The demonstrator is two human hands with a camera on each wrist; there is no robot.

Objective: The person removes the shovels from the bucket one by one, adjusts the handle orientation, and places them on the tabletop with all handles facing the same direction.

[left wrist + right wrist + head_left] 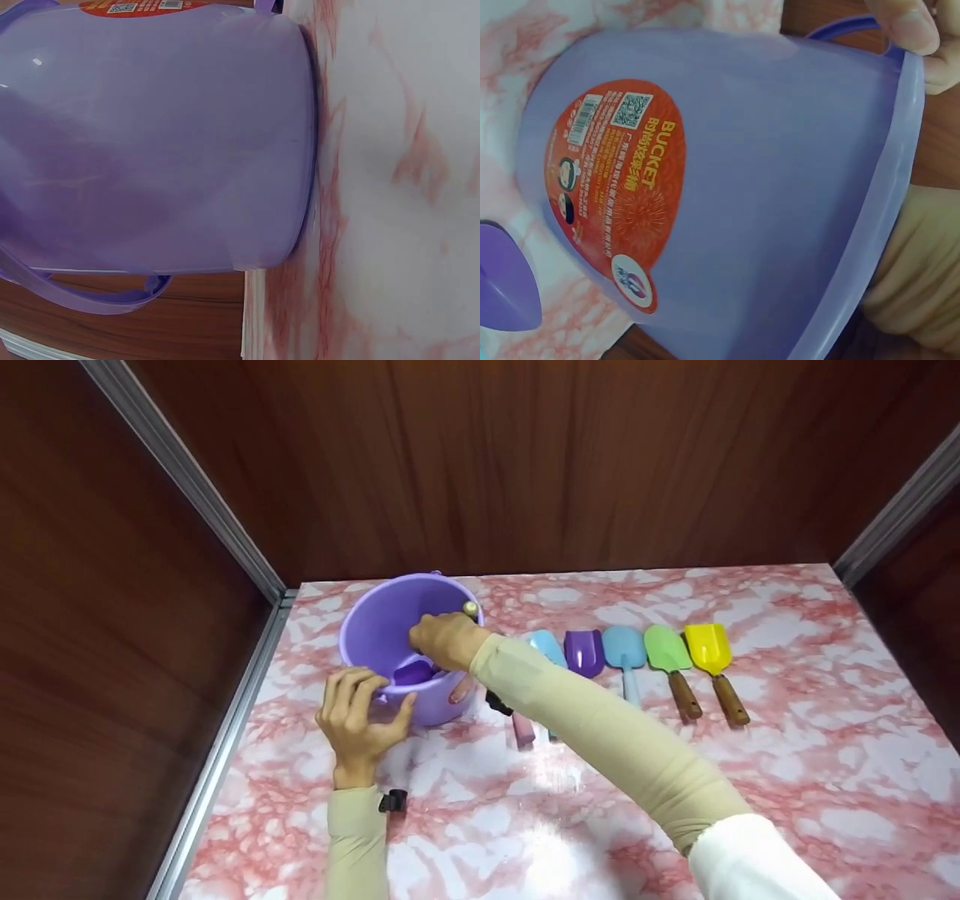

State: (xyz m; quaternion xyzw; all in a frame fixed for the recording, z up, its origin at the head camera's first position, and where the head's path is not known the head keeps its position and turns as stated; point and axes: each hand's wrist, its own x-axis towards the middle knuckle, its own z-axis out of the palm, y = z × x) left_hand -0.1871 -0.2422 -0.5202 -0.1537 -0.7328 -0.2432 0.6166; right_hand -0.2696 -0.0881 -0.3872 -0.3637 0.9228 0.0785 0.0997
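Note:
A purple bucket (367,622) stands upright on the marbled table, with its red label facing the right wrist camera. At the bucket's near-left rim, my left hand (356,716) grips the edge, thumb on the outer side; its thumb and fingertip also show in the right wrist view. My right hand (450,639) reaches down inside the bucket with bent knuckles, its fingertips hidden. Below it lies a purple scoop (412,672), partly covered by the rim; I cannot tell whether the right hand holds it. A round handle end (470,608) sticks up at the bucket's right rim.
Right of the bucket lies a row of scoops: light blue (549,646), purple (584,652), grey-blue (624,646), green (667,648) and yellow (707,648). A pink handle (523,732) shows beneath the right forearm. Brown wood-grain panels (525,465) enclose the table's back and sides.

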